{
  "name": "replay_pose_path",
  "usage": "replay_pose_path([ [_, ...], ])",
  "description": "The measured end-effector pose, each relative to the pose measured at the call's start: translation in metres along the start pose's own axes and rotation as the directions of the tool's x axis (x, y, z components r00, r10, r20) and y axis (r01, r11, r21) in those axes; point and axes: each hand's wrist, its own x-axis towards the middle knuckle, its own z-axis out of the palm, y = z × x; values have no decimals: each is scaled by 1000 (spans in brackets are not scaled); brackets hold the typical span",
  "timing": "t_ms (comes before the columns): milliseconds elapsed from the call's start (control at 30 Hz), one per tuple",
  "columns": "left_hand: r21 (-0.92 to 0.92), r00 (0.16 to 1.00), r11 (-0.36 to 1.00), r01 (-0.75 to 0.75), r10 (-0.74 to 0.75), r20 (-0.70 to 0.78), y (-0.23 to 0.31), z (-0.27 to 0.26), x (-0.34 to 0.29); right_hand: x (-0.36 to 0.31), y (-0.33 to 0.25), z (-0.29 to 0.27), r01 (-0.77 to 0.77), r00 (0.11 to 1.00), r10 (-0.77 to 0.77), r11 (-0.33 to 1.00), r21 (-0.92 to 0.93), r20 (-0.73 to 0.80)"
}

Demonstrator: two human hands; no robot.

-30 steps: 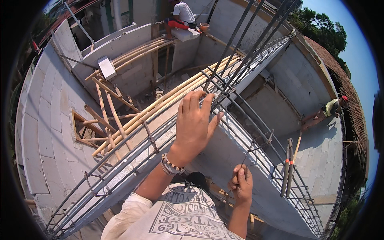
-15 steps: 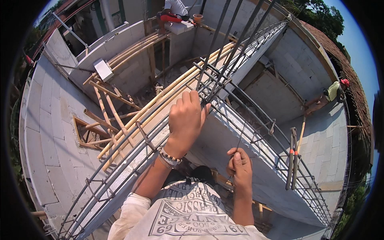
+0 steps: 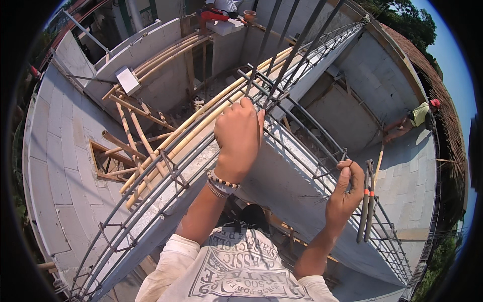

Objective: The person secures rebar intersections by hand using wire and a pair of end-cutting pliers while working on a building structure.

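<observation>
The task's thing, a junction of dark steel bars [image 3: 271, 102], sits just above the middle of the frame, where several upright rods [image 3: 262, 49] rise toward the top edge, leaning rightward, and cross shorter horizontal pieces. The steel looks dull grey, ribbed in places. From the junction a left rebar cage [image 3: 173, 176] slants to the lower left and a right rebar cage [image 3: 387, 236] to the lower right, both with bent ties, over pale wall tops. The person's left hand [image 3: 237, 137], knuckles up, is curled narrowly at the junction's lower side; what lies inside its fingers cannot be told. The right hand [image 3: 346, 190], right of centre, has thumb and forefinger nearly together beside the right cage; whether they pinch a thin wire cannot be told. Pincers [image 3: 367, 201] with orange-banded handles hang on that cage, just right of this hand. The smooth wall face [image 3: 297, 173] leaves free room between the hands. Bamboo poles [image 3: 201, 124] run close along the left hand's upper-left side, and beyond the wall edges the ground drops away at upper left and right. A co-worker [image 3: 418, 117] is at the far right.
</observation>
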Motion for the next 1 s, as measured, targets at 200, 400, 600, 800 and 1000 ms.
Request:
replay_pose_path([
  [200,-47,994,999,15,-10,106,5,-4,8,7,10,-5,-138,990,136,989,48,44],
  [400,-5,1000,1000,29,-29,7,3,1,8,3,25,-4,-18,998,18,1000,-15,57],
  [600,76,996,996,55,-60,62,14,-14,8,6,21,-11,29,984,-5,991,-132,179],
  [800,138,995,990,21,-34,90,11,-12,10,5,26,-11,133,969,-94,978,-160,227],
  [1000,217,999,976,11,-20,38,12,-5,7,4,28,-11,213,958,-173,964,-162,227],
])
